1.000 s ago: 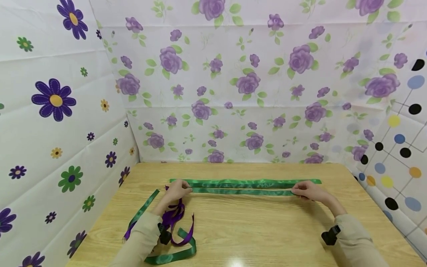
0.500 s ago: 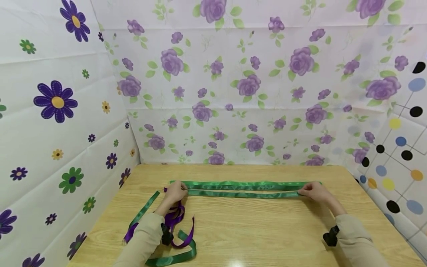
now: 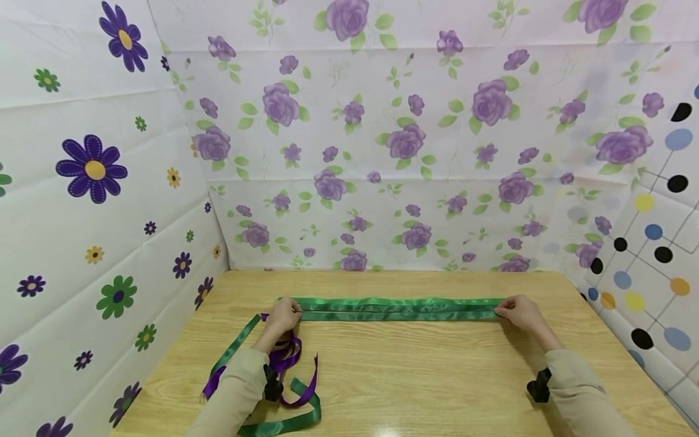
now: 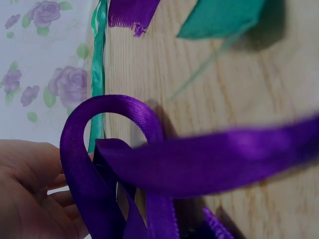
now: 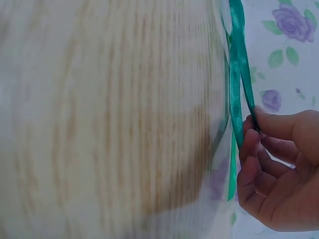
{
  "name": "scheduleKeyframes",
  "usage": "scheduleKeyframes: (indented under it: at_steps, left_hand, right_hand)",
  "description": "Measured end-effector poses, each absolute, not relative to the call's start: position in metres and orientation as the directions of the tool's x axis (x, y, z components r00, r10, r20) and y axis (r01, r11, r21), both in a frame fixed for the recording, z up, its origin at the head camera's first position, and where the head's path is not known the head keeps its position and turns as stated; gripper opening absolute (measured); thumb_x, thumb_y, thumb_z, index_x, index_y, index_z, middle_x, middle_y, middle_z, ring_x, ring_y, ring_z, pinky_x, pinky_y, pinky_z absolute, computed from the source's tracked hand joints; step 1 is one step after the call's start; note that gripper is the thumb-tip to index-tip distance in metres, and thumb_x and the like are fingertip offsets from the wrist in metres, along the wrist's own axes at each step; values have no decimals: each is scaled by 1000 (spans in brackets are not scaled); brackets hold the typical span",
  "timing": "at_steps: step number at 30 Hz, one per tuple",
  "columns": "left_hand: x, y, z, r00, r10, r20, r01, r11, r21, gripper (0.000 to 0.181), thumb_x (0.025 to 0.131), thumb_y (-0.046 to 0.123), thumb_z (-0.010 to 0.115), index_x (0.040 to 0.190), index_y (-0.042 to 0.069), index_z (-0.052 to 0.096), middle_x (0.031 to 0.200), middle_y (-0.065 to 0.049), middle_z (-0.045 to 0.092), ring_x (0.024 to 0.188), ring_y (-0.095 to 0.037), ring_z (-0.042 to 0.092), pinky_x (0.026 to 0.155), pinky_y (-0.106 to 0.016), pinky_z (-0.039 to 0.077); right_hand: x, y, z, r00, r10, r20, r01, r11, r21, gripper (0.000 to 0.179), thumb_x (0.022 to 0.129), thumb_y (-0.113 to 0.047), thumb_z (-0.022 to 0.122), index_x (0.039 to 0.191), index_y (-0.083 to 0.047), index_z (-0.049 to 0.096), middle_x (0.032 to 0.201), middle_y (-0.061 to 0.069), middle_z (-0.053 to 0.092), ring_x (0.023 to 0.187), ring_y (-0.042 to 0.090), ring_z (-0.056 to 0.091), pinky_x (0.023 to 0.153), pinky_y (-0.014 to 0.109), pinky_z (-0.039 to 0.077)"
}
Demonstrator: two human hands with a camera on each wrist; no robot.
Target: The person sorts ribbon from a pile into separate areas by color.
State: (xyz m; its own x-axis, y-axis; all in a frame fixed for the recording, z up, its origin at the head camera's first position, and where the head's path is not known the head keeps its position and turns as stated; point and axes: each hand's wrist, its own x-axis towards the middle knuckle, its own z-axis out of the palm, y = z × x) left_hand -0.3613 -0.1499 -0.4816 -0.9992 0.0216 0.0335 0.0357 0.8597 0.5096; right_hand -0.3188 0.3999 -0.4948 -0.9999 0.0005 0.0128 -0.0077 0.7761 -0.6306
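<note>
A green satin ribbon point(image 3: 398, 316) is stretched straight from side to side near the back of the table. My left hand point(image 3: 284, 314) pinches it near its left end, and its right end is between the thumb and fingers of my right hand point(image 3: 521, 311). More green ribbon point(image 3: 382, 303) lies parallel just behind it. In the right wrist view, two green strands point(image 5: 236, 74) run up to the pinching fingers. A looped purple ribbon point(image 4: 224, 159) fills much of the left wrist view, in front of the left hand and partly covering its fingertips.
Purple ribbon point(image 3: 314, 379) lies in loose curls beside the left forearm. One green length point(image 3: 237, 346) slants at the left, with a purple end point(image 3: 213, 383) by it. Another green length point(image 3: 281, 423) curves near the front. Flowered cloth point(image 3: 404, 206) hangs behind the wooden table point(image 3: 426, 376).
The right hand has moved a little to the right and the left hand slightly left. The front green ribbon is straighter and lies closer against the ribbon behind it.
</note>
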Motion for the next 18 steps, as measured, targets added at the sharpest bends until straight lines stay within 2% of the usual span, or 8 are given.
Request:
scheduleKeyframes:
  at_steps: [10,18]
  left_hand:
    - [-363,-152,-485,-999,-1,53,26,866,499,14,85,13,63,97,7,69,106,-11,67,77,-20,62,54,-29,45]
    - [-362,-154,-481,-997,-18,80,25,859,512,13,87,13,60,94,7,70,94,-11,69,57,-14,56,43,-24,36]
  right_hand:
    - [-317,398,-497,-998,51,26,23,770,-637,23,90,-19,58,90,3,64,68,10,61,59,19,52,53,30,39]
    - [-315,398,-495,-997,74,21,42,751,-659,24,89,-17,58,93,6,62,71,14,63,58,20,57,53,32,44]
